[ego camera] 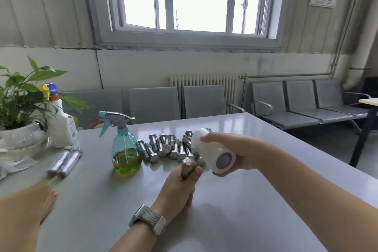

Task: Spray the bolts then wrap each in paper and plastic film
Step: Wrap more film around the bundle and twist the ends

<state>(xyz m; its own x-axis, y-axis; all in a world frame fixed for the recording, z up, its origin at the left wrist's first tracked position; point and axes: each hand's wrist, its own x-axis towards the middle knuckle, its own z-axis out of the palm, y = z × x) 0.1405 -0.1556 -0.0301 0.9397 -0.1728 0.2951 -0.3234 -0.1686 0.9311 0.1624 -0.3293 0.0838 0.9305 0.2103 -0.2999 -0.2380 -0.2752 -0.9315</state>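
Observation:
My left hand (180, 186) grips a bolt wrapped in brown paper (188, 164), its top end sticking up out of my fist. My right hand (237, 152) holds a white roll of plastic film (212, 152) just right of that bolt, with clear film stretched from the roll toward the bolt's top. Several bare steel bolts (163, 147) lie in a row on the grey table (235, 210) behind my hands. A teal spray bottle (125, 145) with yellow-green liquid stands left of the row. Two wrapped bolts (65, 161) lie further left.
A potted plant in a white bowl (20, 135) and a white cleaner bottle (61, 127) stand at the table's far left. A stack of brown paper (24, 210) lies at the near left edge. Grey metal chairs (302, 102) line the wall behind.

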